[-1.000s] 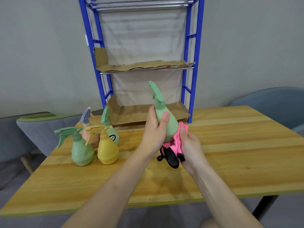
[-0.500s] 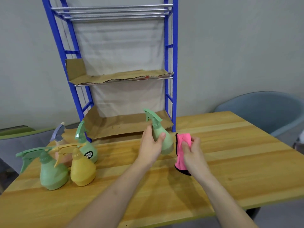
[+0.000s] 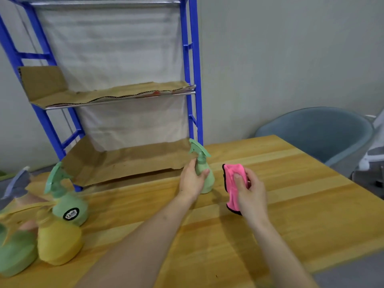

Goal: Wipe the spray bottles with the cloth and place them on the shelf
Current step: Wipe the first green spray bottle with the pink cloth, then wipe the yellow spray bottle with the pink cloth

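Note:
My left hand [image 3: 192, 179] grips a light green spray bottle [image 3: 204, 173] around its neck, upright, just in front of the bottom shelf's right end. To its right my right hand [image 3: 250, 191] holds a bunched pink cloth [image 3: 233, 181] with a black edge, apart from the bottle. The blue metal shelf [image 3: 192, 59] stands at the back of the wooden table [image 3: 291, 194], its lower two levels lined with cardboard. Several more spray bottles cluster at the left: a green one with a black label [image 3: 68, 206], a yellow one [image 3: 59, 244], another green one [image 3: 14, 254].
A grey-blue chair [image 3: 315, 132] sits beyond the table's right corner. A purple-grey sprayer head [image 3: 17, 183] shows at the far left edge. The middle shelf's cardboard [image 3: 108, 93] carries nothing.
The green bottle has come down and forward from raised in front of the shelf to the table by the bottom shelf. The cloth has separated from the bottle and moved right. The view shifted right.

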{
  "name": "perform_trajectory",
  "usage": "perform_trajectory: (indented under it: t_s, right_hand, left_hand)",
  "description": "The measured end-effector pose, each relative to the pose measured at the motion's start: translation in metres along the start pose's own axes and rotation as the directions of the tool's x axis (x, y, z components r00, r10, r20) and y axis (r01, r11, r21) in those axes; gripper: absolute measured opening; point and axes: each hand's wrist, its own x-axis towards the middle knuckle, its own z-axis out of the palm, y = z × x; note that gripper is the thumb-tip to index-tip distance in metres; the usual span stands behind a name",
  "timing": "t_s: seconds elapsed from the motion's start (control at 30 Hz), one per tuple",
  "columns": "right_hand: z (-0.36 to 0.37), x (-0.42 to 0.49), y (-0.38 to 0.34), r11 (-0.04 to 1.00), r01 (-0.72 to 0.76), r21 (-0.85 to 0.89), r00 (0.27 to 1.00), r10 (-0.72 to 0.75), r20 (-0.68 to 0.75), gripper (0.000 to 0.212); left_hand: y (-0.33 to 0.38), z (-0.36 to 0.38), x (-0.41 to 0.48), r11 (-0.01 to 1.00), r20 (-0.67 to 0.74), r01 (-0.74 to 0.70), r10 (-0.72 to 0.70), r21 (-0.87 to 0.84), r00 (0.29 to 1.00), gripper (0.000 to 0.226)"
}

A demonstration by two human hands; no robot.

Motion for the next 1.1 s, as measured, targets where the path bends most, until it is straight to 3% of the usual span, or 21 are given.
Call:
perform_trajectory:
  t_s: [0.2, 0.4, 0.63, 0.87, 1.1]
  right_hand:
    - [0.001, 0.001, 0.010, 1.000, 0.008, 0.022, 1.000, -0.007, -0.023, 0.024]
    - [0.006, -0.010, 0.007, 0.997, -0.017, 0.077, 1.000, 0.018, -0.013, 0.016]
    - [0.051, -0.050, -0.023, 0.972, -0.021, 0.235, 0.999, 0.011, 0.043, 0.015]
    - [0.142, -0.110, -0.071, 0.950, 0.058, 0.308, 0.963, -0.135, 0.233, 0.011]
    - [0.199, -0.151, -0.103, 0.935, 0.071, 0.349, 0.903, -0.209, 0.375, 0.016]
  left_hand:
    - [0.000, 0.012, 0.011, 0.993, 0.002, 0.074, -0.074, -0.095, 0.997, 0.057]
    - [-0.005, -0.012, -0.009, 0.995, -0.031, 0.067, -0.069, -0.080, 0.997, 0.043]
    - [-0.021, -0.108, -0.091, 0.982, -0.195, 0.008, -0.046, -0.188, 0.980, 0.015]
    - [-0.052, -0.230, -0.176, 0.997, -0.381, -0.024, -0.007, -0.077, 0.925, 0.010]
    - [-0.071, -0.301, -0.213, 1.000, -0.565, 0.006, -0.008, -0.006, 0.825, 0.011]
